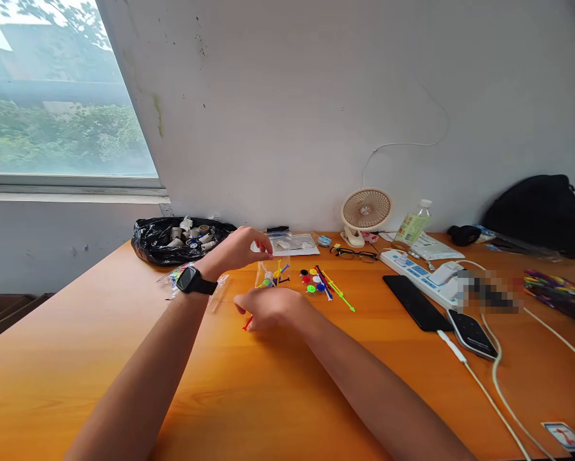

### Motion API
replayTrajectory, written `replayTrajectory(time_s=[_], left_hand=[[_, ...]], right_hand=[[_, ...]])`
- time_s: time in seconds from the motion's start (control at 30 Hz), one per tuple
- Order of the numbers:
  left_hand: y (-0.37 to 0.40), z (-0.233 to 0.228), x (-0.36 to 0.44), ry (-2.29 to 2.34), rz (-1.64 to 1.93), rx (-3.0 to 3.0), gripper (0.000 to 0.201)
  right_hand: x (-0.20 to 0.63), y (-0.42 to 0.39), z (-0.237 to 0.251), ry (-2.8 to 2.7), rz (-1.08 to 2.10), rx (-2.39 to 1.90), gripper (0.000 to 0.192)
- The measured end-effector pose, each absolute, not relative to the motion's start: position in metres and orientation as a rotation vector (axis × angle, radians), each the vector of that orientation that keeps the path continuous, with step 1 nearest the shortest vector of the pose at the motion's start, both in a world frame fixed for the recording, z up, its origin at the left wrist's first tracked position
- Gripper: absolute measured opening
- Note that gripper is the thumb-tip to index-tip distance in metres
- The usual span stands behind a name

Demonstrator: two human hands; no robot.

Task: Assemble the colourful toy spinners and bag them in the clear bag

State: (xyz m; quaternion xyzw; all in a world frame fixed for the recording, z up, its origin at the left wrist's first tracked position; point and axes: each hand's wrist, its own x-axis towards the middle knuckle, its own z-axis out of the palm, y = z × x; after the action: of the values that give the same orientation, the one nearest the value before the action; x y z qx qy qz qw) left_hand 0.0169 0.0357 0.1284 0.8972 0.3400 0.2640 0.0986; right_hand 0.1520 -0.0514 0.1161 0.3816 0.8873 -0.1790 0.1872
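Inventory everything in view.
table: one, orange, foreground
wall: one, grey, behind
window: one, clear, upper left
filled bag: one, black, left
fan: one, beige, back
bottle: one, clear, beside fan
glasses: one pair, dark, before fan
power strip: one, white, right
flat devices: two, black, right
cables: several, white, right
bulky item: one, black, right
discs: several, multicoloured, centre
sticks: several, multicoloured, centre
clear bag: one, transparent, centre
watch: one, black, left wrist
left hand: one, bare, by clear bag
right hand: one, bare, at red stick
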Motion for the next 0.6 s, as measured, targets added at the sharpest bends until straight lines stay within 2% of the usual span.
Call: replayTrajectory(time_s=[0.13,0.27,0.33,0.43,0.6], left_hand=[[0.031,0.131,0.019,1.018,0.757,2.614,0.012],[0.028,0.134,0.019,1.028,0.752,2.618,0.009],[0.029,0.134,0.018,1.010,0.744,2.632,0.008],[0.030,0.134,0.019,0.947,0.767,2.666,0.010],[0.024,0.133,0.030,0.876,0.798,2.636,0.010]], right_hand=[[0.151,-0.049,0.114,2.445,-0.474,1.039,0.006],[0.172,-0.040,0.131,2.554,-0.605,0.986,0.019],[0.192,-0.038,0.147,2.618,-0.709,1.022,0.018],[0.228,-0.036,0.171,2.739,-1.074,1.070,0.016],[0.274,-0.027,0.187,3.089,-1.305,1.542,0.014]])
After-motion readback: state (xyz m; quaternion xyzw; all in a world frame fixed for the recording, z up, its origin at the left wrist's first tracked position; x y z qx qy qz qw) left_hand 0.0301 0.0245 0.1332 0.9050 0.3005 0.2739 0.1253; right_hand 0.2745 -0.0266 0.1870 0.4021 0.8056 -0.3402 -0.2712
